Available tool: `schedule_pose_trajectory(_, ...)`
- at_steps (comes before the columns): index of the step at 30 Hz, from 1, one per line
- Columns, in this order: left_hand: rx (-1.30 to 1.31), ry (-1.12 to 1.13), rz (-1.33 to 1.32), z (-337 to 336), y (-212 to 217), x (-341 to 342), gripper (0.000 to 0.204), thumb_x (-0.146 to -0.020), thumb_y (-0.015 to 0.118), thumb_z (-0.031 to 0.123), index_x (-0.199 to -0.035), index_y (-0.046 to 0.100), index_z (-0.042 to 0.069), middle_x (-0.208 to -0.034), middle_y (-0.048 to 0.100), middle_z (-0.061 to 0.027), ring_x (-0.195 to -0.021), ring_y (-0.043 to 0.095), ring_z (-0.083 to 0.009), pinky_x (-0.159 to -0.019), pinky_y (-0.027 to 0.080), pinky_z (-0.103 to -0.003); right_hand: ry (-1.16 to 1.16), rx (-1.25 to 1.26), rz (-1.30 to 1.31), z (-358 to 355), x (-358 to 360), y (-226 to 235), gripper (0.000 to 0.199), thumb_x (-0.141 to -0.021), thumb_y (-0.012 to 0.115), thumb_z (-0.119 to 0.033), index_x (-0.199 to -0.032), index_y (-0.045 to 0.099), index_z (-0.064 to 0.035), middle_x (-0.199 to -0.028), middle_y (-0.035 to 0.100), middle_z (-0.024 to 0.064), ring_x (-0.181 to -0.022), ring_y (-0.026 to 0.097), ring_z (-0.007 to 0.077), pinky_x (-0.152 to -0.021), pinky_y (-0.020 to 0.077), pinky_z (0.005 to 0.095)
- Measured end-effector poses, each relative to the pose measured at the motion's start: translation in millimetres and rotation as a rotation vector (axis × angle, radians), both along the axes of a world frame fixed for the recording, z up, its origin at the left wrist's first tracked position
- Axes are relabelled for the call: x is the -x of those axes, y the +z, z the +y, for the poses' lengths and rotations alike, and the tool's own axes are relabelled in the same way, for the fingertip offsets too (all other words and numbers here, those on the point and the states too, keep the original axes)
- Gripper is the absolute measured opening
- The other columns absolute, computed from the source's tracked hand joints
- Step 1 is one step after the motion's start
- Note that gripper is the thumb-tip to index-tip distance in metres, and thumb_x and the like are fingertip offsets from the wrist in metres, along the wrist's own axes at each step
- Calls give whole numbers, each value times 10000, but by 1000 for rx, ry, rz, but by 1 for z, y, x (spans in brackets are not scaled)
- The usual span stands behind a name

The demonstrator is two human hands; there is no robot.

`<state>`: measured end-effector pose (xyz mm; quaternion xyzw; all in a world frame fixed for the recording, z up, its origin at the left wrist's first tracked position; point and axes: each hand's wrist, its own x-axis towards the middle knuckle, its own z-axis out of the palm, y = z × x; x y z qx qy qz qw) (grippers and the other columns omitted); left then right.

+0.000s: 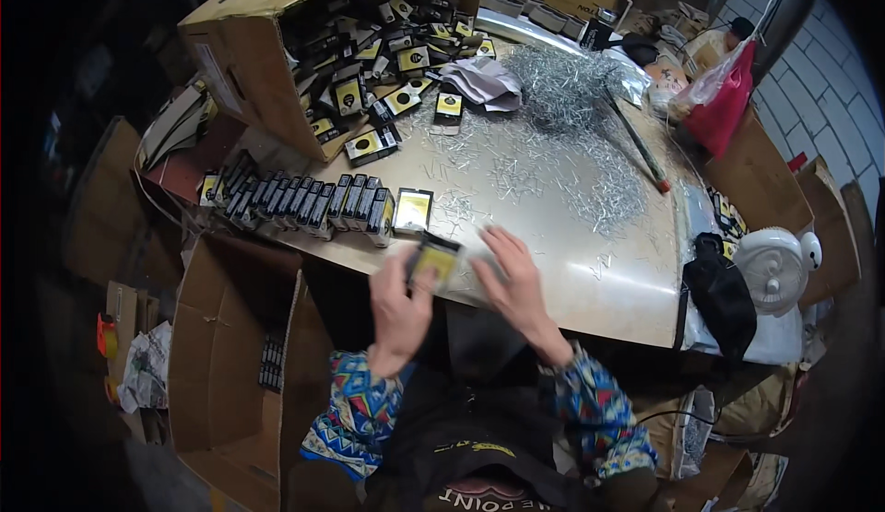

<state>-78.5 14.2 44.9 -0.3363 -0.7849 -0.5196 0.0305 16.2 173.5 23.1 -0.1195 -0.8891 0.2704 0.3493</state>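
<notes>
My left hand [398,305] is closed on a small black and yellow box [435,258] held just above the near edge of the shiny metal table [553,235]. My right hand [512,277] lies flat beside it with fingers spread on the table, over loose metal pins; it is blurred. A single box [412,211] lies flat just beyond my left hand. To its left stands a row of several matching boxes [295,200] on edge.
A large tipped cardboard carton [249,51] spills many such boxes at the back left. A heap of silver pins [572,97] covers the back right, with a long rod [636,143]. An open carton [230,355] stands on the floor at left. A red bag [724,102] and a white fan [774,268] are at right.
</notes>
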Motion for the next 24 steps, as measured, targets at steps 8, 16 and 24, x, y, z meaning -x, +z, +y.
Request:
schedule_pose_trajectory(8,144,283,396,5,9,65,401,-944,551,194,-1291,526,-8,-1025,538,-124,-1001,514,-297,-898,353,-424,220,-106,-493,17,114,11,849,-724,752,-284,-1374,358,95,-1266,476,264,-1162,468,425,-1037,393,433)
schedule_pose_trajectory(16,242,217,398,27,10,89,347,-905,608,239,-1188,620,38,-1115,536,-140,-1086,457,-311,-944,339,-468,286,348,-122,-11,86,-17,835,-863,710,-277,-1459,239,69,-1454,340,315,-1379,328,434,-1142,299,445)
schedule_pose_trajectory(24,459,-113,594,74,-7,242,394,-741,678,136,-1090,579,-17,-1080,589,-214,-1052,518,-396,-924,425,-466,-57,-417,-424,96,64,-21,451,-976,517,-296,-1291,503,27,-1362,512,212,-1301,431,431,-1085,352,511)
